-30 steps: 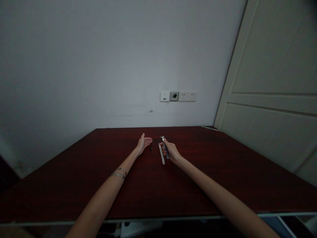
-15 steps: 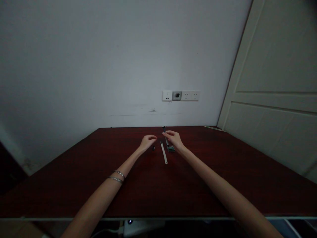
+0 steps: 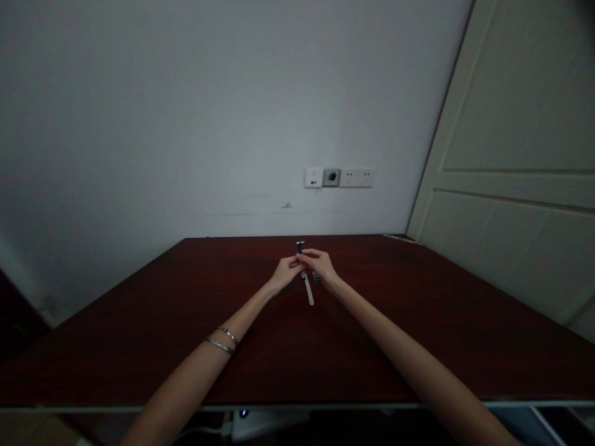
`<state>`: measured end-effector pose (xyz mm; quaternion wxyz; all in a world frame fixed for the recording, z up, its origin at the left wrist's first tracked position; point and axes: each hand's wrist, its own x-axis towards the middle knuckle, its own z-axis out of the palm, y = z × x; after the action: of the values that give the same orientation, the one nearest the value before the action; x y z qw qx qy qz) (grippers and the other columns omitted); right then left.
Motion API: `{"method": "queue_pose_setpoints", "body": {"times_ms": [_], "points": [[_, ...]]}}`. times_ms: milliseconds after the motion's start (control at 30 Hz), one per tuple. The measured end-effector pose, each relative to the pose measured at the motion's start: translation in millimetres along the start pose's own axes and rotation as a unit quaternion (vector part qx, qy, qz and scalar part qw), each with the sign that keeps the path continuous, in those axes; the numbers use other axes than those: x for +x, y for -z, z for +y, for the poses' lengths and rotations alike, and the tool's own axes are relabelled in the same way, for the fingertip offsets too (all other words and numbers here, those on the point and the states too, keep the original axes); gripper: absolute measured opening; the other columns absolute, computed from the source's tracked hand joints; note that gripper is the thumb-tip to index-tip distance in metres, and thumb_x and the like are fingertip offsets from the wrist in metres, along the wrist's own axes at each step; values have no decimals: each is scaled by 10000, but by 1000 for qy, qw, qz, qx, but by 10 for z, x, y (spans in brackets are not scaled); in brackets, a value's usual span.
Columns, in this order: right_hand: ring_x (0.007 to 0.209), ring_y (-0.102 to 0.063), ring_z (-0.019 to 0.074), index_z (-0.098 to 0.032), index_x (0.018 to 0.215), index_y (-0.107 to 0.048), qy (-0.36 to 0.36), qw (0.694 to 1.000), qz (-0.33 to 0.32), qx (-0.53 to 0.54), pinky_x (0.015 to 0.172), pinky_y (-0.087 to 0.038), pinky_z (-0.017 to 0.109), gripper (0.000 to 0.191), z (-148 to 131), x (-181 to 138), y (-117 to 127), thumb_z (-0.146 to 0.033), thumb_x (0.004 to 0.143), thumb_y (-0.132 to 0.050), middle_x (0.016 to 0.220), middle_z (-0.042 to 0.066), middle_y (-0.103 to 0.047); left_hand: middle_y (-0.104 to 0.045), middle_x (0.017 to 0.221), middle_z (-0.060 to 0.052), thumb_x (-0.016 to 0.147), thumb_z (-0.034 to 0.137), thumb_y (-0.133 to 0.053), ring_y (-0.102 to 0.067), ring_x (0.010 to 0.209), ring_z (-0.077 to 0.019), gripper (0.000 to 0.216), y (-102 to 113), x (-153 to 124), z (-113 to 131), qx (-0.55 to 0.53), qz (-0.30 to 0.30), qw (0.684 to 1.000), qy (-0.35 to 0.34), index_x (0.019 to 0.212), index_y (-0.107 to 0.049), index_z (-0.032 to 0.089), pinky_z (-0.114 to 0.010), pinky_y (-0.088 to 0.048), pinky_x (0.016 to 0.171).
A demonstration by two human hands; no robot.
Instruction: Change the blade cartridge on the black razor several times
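Observation:
A small razor (image 3: 300, 246) with a pale T-shaped head and a dark neck stands upright above the table, head up. My right hand (image 3: 320, 263) pinches it just below the neck. From the other side my left hand (image 3: 287, 271) meets it, fingertips closed against the same part. The fingers hide most of the razor's lower half. Just below the hands lies a slim white handle (image 3: 309, 292), its dark upper end partly covered. A small greenish packet (image 3: 317, 278) lies beside my right hand, half hidden by it.
The dark red table (image 3: 260, 347) runs back to a pale wall carrying a row of sockets (image 3: 356, 178). A cream panelled door (image 3: 511, 204) stands at the right. A white device (image 3: 269, 426) with a cable sits below the table's front edge.
My hands were apart and have come together at the razor. The right hand moved left with it, and the left hand moved right. A small dark piece near my left hand is out of sight.

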<state>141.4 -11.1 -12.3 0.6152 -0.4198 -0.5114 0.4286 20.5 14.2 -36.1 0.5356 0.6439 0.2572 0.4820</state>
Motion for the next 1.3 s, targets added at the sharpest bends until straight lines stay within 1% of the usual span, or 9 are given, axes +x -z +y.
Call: {"method": "queue_pose_setpoints", "body": {"times_ms": [133, 200, 367, 500, 567, 733, 1033, 1167, 1300], "points": [[612, -585, 130, -134, 891, -670, -1, 997, 50, -53, 501, -449, 227, 354, -73, 52, 132, -378, 633, -663, 796, 60, -672, -679, 716, -70, 656, 316, -712, -649, 650, -176, 321, 20, -48, 53, -8, -6, 999, 33, 852, -613, 83, -294, -494, 659], [688, -609, 147, -135, 911, -667, 30, 982, 61, -178, 560, -465, 234, 284, -86, 90, 239, -320, 707, -598, 839, 70, -676, -674, 703, -76, 680, 292, -698, -651, 632, -173, 300, 37, -70, 95, -7, -2, 999, 50, 869, -598, 81, -288, -493, 634], [850, -630, 202, -148, 848, -666, 61, 851, -32, -520, 738, -443, 276, 170, -19, -21, 316, -168, 750, -530, 864, 107, -680, -670, 704, -85, 712, 279, -672, -644, 597, -164, 267, 90, -113, 191, 10, 1, 997, 73, 873, -584, 84, -279, -490, 594], [893, -626, 253, -149, 1004, -591, 42, 742, -55, -667, 723, -445, 326, 251, 39, -235, 134, -280, 836, -459, 967, 161, -648, -649, 643, -56, 708, 288, -667, -616, 532, -142, 233, 120, -125, 223, 26, -6, 997, 73, 810, -592, 92, -260, -479, 552], [890, -627, 262, -141, 1042, -559, 43, 723, -61, -687, 723, -445, 336, 293, 63, -310, 45, -328, 856, -430, 969, 167, -646, -645, 633, -50, 709, 281, -660, -608, 522, -136, 214, 127, -122, 222, 26, -11, 997, 70, 790, -594, 93, -254, -474, 544], [870, -630, 283, -115, 1106, -516, 70, 713, -53, -695, 735, -439, 370, 342, 147, -379, -46, -319, 863, -389, 934, 180, -655, -640, 625, -45, 693, 278, -666, -604, 510, -137, 213, 117, -115, 223, 24, -12, 997, 76, 767, -587, 95, -255, -471, 538], [881, -634, 272, -99, 1084, -509, 50, 725, -76, -682, 739, -439, 349, 287, 138, -385, -43, -211, 841, -406, 958, 181, -650, -645, 653, -61, 670, 306, -684, -615, 543, -142, 252, 63, -145, 276, 9, -33, 996, 78, 752, -577, 92, -256, -472, 556], [876, -631, 270, -111, 1120, -490, 62, 754, -71, -650, 716, -442, 334, 321, 1, -314, 80, -258, 843, -423, 966, 174, -645, -654, 712, -72, 683, 313, -677, -629, 582, -150, 282, 95, -154, 279, -21, -34, 997, 73, 831, -572, 97, -271, -485, 587], [899, -614, 219, -94, 1250, -426, 104, 802, -16, -588, 766, -418, 290, 416, -178, -145, 374, -186, 845, -401, 999, 166, -639, -654, 744, -81, 693, 300, -674, -645, 619, -165, 292, 115, -145, 236, -8, -31, 997, 72, 868, -548, 103, -270, -486, 587]]}}
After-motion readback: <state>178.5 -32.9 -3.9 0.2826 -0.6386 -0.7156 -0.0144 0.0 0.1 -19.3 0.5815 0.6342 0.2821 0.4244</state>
